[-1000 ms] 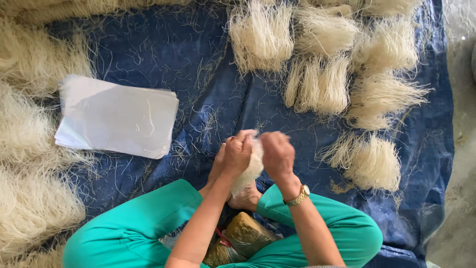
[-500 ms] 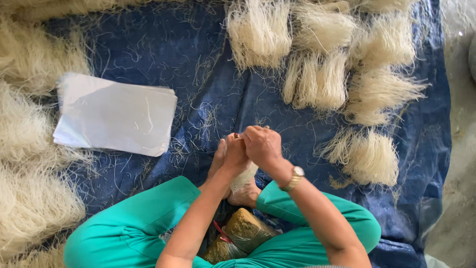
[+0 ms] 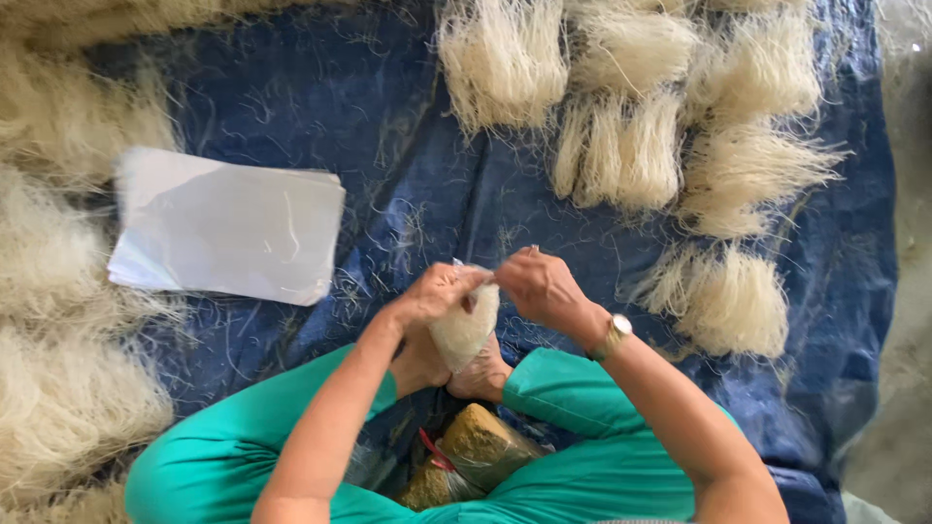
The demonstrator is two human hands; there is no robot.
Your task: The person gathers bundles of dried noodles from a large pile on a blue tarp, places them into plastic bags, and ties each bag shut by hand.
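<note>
Noodle bundle in both hands, above blue tarp.

Bare blue tarp is lying open ahead of both hands, giving passage forward. Stack of clear bags is blocking the left; noodle bundles are crowding the far right; loose noodle heaps are walling the left edge.

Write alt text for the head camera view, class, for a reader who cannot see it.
Both hands, left hand and right hand, pinch the top of a small clear bag of pale noodles above crossed legs in green trousers. Around lie a blue tarp, noodle bundles and a stack of clear bags.
</note>
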